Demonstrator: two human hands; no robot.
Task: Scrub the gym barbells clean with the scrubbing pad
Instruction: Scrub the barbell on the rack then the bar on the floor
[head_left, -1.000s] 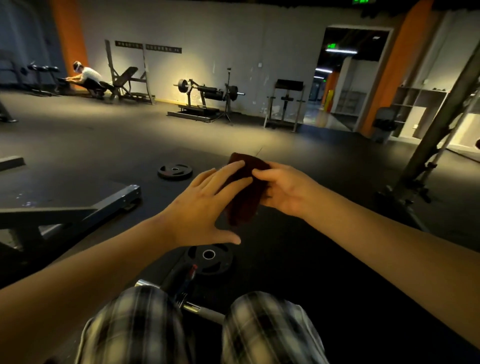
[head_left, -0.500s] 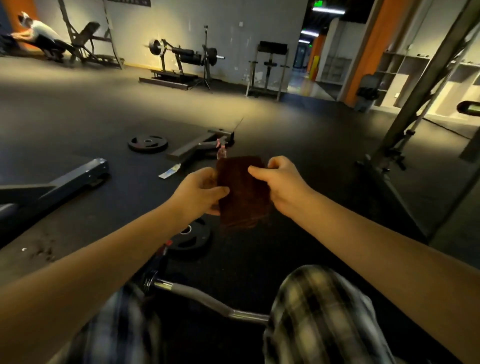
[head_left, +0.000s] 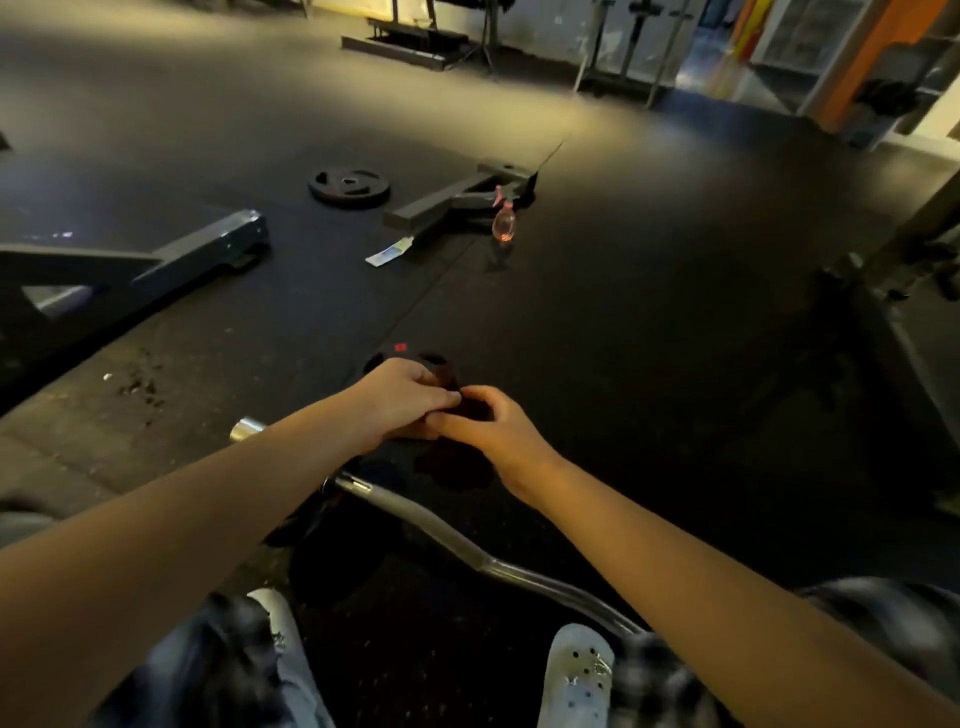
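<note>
One dark brown scrubbing pad (head_left: 475, 409)

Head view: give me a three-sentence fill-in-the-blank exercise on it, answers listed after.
The left hand and the ____ hand both grip the scrubbing pad. The pink spray bottle stands ____ on the floor. The loose weight plate lies to the spray bottle's ____.
Missing words: right; upright; left.
</note>
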